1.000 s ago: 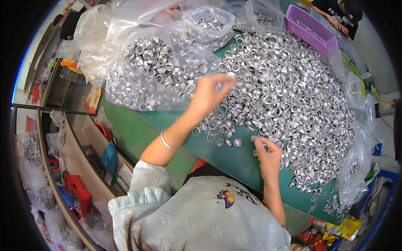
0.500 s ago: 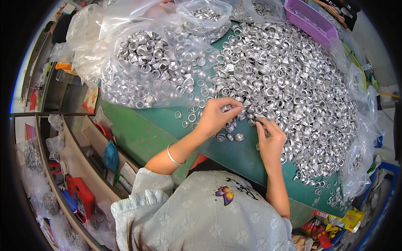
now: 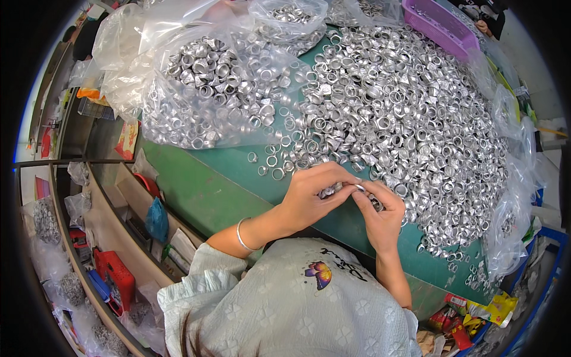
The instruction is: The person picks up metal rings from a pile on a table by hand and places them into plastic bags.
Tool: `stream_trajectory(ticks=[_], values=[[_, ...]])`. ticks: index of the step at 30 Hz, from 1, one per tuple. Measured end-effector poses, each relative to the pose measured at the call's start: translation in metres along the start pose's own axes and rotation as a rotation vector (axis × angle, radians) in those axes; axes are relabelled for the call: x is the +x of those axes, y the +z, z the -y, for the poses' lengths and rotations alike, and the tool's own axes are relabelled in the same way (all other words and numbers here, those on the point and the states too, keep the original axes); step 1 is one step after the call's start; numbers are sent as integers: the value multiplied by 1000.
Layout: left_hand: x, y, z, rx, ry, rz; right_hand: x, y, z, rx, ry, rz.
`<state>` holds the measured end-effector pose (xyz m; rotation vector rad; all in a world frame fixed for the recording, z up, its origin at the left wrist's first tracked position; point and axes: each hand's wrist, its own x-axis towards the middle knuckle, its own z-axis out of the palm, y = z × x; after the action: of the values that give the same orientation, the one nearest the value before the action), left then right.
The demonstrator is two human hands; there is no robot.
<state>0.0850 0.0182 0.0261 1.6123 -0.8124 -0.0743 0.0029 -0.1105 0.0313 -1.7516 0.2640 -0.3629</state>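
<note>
A big heap of silver-coloured metal rings covers the right and middle of the green table. At the heap's near edge, my left hand and my right hand meet fingertip to fingertip. Both are closed in a pinch around a small shiny ring, mostly hidden by the fingers. More rings show between my left thumb and fingers; whether they are held or lie on the table I cannot tell. Others show inside my curled right fingers.
Clear plastic bags of rings stand at the far left, another bag behind. A purple basket sits at the far right, near another person's hand. Shelves with a red container lie left; a blue crate stands right.
Both hands have drawn nearer to my body and come together at the fingertips. The loose rings in front of me are now mostly covered by my hands.
</note>
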Motion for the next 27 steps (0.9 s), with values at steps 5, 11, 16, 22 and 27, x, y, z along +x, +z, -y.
stream_trajectory(ticks=[5,11,16,22,27], values=[[-1,0,-6,-25,-43,19,-5,-4,0,25,22,-3],[3,-6,-14,-627,-787,108,-15,-8,-4,177,204,-38],[-8,0,9,-1178,-976,197,-16,-12,-5,273,329,-2],[-9,6,12,-1297,-1065,195,-17,-12,-13,295,337,-4],[-9,5,18,-1296,-1126,140,-10,-17,-19,183,348,-26]])
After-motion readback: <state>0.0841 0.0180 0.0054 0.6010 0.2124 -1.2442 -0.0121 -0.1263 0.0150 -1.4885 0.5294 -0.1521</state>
